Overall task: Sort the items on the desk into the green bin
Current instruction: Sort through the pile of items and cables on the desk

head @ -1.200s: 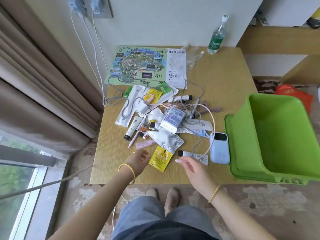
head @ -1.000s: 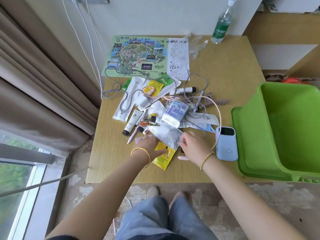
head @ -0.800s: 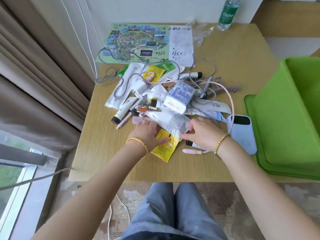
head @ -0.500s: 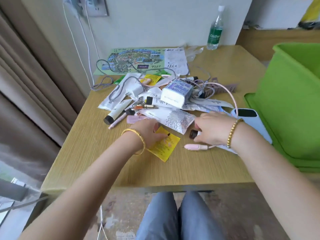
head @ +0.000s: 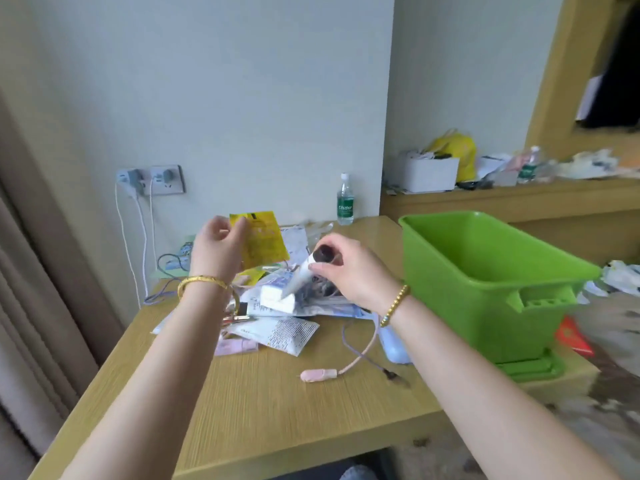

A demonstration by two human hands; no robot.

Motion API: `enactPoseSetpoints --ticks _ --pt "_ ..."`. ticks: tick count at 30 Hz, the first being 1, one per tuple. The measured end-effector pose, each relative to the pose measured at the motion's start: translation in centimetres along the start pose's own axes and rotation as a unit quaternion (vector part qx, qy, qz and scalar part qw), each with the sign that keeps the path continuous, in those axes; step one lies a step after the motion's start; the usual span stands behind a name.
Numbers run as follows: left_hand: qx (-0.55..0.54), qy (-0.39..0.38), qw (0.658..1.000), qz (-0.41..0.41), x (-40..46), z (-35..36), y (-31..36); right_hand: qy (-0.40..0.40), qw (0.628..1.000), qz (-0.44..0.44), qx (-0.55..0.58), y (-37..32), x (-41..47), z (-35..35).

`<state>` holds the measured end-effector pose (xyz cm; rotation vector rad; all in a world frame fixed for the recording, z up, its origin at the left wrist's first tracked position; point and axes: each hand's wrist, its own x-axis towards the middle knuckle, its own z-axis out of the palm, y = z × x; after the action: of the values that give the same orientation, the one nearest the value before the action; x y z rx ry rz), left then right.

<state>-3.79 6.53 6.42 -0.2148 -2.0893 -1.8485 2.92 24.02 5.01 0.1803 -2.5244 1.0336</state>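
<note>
My left hand point(head: 216, 249) pinches a yellow sachet point(head: 264, 240) by its left edge, raised above the desk. My right hand point(head: 349, 268) grips a small white tube with a dark cap point(head: 304, 274), lifted over the pile. The green bin point(head: 491, 282) stands at the desk's right edge, to the right of my right hand, its inside showing nothing. A heap of packets, tubes and a white box point(head: 277, 299) lies in the middle of the wooden desk point(head: 277, 403). A pink cable plug point(head: 318, 375) lies in front of the heap.
A pale blue power bank point(head: 394, 348) lies beside the bin, partly behind my right forearm. A water bottle point(head: 345, 199) stands at the back by the wall. White cables hang from a wall socket point(head: 152, 180). A cluttered shelf point(head: 485, 188) runs behind the bin.
Both hands came up off the desk: the left lifted the yellow sachet, the right lifted the white tube. The view tilted up toward the wall.
</note>
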Motion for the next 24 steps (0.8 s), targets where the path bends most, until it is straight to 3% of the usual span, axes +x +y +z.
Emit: enactPoseSetpoints --ticks 2,4,7,9,13,17,20,24 --pt "-0.117 -0.02 0.992 -0.034 0.2 3.4 2.8 0.089 0.991 -0.014 0.095 -0.5 -0.3 -3.9" --pt "-0.165 -0.101 0.98 -0.051 -0.3 7.7 5.6 0.156 0.977 -0.015 0.148 -0.4 -1.0 -8.8" --pt "-0.156 -0.198 0.967 -0.047 -1.7 14.2 8.4 0.224 0.963 0.014 0.149 1.4 -2.6 -15.3" --pt "-0.082 -0.244 0.966 -0.01 -2.6 18.1 9.2 0.252 0.959 0.053 0.117 3.3 -3.7 -18.2" --pt "0.105 -0.334 0.933 0.083 -5.1 23.6 9.0 0.232 0.961 0.148 0.02 6.5 -4.9 -20.2" --pt "0.249 -0.356 0.893 0.116 -6.1 24.7 7.5 0.153 0.964 0.218 -0.022 8.5 -5.6 -20.2" --pt "0.275 -0.362 0.881 0.131 -5.7 23.2 6.5 0.108 0.962 0.243 -0.066 9.2 -5.5 -19.6" --pt "0.242 -0.328 0.9 0.156 -4.6 19.7 5.3 0.134 0.962 0.191 -0.139 8.2 -4.0 -17.7"
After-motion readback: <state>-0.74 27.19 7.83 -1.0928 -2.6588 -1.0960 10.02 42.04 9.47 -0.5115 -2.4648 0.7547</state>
